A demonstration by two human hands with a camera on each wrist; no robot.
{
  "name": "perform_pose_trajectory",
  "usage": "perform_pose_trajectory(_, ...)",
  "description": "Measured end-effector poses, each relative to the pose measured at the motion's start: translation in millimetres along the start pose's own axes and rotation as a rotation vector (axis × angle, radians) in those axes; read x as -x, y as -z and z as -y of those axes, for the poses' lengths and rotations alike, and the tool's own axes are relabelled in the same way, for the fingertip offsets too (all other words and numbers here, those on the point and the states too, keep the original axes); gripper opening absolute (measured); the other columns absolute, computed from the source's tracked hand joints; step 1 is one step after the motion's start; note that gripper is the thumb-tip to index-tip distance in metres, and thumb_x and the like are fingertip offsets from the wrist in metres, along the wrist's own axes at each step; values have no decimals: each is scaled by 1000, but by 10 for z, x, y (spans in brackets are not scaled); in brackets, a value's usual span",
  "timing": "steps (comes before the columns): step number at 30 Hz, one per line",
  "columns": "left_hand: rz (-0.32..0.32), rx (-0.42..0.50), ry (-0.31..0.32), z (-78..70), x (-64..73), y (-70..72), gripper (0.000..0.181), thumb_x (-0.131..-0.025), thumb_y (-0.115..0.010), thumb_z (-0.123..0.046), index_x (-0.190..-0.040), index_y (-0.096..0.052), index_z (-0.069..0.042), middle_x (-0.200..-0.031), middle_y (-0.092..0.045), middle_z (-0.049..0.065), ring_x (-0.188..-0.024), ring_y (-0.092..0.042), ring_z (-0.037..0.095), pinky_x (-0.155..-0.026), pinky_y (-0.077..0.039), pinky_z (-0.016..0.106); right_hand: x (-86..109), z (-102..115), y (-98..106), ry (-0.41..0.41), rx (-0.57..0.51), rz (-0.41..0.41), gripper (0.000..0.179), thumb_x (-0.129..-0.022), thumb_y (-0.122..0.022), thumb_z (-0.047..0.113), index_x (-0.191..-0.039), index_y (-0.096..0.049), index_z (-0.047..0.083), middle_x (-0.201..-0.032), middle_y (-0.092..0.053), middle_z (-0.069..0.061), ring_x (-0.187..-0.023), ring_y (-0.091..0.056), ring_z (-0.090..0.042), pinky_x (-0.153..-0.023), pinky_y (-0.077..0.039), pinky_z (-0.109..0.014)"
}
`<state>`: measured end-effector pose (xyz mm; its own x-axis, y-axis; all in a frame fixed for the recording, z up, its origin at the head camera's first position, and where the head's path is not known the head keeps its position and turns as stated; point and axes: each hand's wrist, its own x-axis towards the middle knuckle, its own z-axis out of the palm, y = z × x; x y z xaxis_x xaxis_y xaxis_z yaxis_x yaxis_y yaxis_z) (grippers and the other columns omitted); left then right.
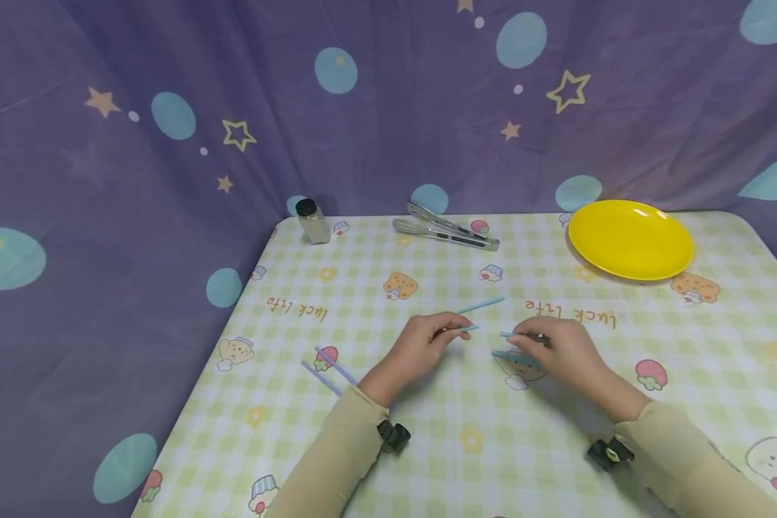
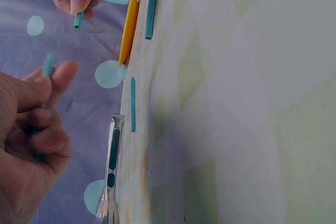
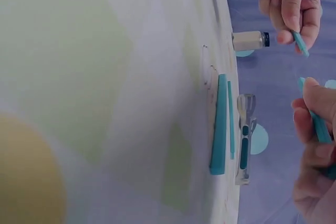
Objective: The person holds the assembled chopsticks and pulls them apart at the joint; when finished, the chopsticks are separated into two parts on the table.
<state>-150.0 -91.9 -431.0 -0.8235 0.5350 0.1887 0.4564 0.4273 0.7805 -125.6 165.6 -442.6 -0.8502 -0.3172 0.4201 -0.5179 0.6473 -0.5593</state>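
Thumb and fingertips of my left hand (image 1: 424, 345) pinch a thin teal stick (image 2: 48, 65), its end poking out to the right. Facing it, my right hand (image 1: 560, 347) pinches another teal stick (image 3: 319, 125), and a gap separates the two ends. Both hands are held above the table. A third teal stick (image 1: 483, 304) lies on the cloth just beyond the left hand. One more teal stick (image 1: 506, 355) rests below the right hand, partly covered by it in the head view. Two periwinkle sticks (image 1: 337, 365) lie side by side by the left wrist.
Metal tongs (image 1: 447, 234) with dark grips lie along the back of the table. At the back left stands a small jar (image 1: 314, 223) with a black lid. A yellow plate (image 1: 631, 241) sits at the back right. Purple curtain (image 1: 388, 129) hangs behind the checkered tablecloth (image 1: 427, 460).
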Motion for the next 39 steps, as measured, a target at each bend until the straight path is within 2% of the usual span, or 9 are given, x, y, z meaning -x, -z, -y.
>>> perform_pose_trajectory(4, 50, -31, 28, 15, -31, -5, 30, -101, -50, -3, -127, -64, -10, -107, -72, -1, -61, -55, 23, -59, -40, 22, 21, -43, -17, -70, 8, -14, 4, -84, -78, 18, -83, -74, 18, -82, -70, 9, -72, -62, -8, -66, -51, -33)
perform_pose_trajectory(8, 56, -11, 69, 47, -62, -18, 35, -101, -49, 0, -133, -59, -6, -111, -71, 4, -67, -62, 20, -61, -47, 20, 41, -78, -5, -133, -24, 35, 6, -91, -70, 13, -94, -75, 10, -92, -73, -1, -82, -66, -18, -74, -53, -41)
perform_pose_trajectory(12, -22, 8, 132, 64, -103, -36, 30, -98, -55, 0, -126, -64, -4, -103, -73, 8, -81, -70, 18, -68, -53, 19, 51, -96, 33, -200, -97, 99, 19, -94, -61, 4, -110, -71, 2, -109, -70, -14, -100, -64, -30, -84, -50, -50)
perform_pose_trajectory(18, -148, -79, 226, 60, -157, -49, 15, -96, -63, -10, -105, -74, -8, -82, -73, -2, -66, -69, 15, -54, -50, 19, 38, -103, 74, -236, -116, 137, 25, -95, -60, 3, -118, -67, 0, -118, -66, -18, -112, -60, -36, -92, -46, -54)
perform_pose_trajectory(22, -156, -72, 262, 76, -181, -59, 13, -95, -63, -10, -102, -75, -8, -78, -72, -3, -64, -66, 15, -52, -48, 20, 39, -109, 78, -278, -97, 133, 20, -93, -65, 6, -111, -71, 2, -109, -70, -13, -92, -67, -27, -84, -51, -46)
perform_pose_trajectory(25, -120, -4, 294, 84, -195, -65, 16, -96, -60, -5, -107, -73, -5, -82, -72, 2, -65, -66, 15, -56, -50, 21, 39, -116, 74, -337, -97, 140, 14, -91, -67, 9, -103, -73, 4, -87, -71, -6, -71, -62, -16, -73, -50, -34)
perform_pose_trajectory(29, -83, 60, 339, 91, -211, -84, 22, -97, -56, 1, -114, -70, -1, -89, -72, 9, -70, -67, 15, -59, -53, 24, 39, -121, 52, -389, -106, 149, 11, -90, -69, 13, -97, -74, 6, -73, -67, 2, -67, -57, -13, -71, -45, -31)
perform_pose_trajectory(34, -149, -94, 346, 112, -265, -128, 13, -93, -65, -8, -103, -75, -6, -81, -72, 1, -64, -61, 7, -59, -48, 21, 43, -126, 5, -398, -121, 134, 6, -86, -74, 12, -92, -75, 9, -90, -72, -1, -82, -62, -18, -77, -49, -38)
perform_pose_trajectory(39, -250, -223, 399, 104, -356, -202, 6, -89, -73, -16, -91, -78, -14, -77, -70, -8, -65, -57, 3, -62, -47, 22, 37, -148, -44, -423, -152, 177, 5, -85, -75, 13, -89, -76, 11, -85, -70, 1, -78, -59, -16, -75, -46, -35)
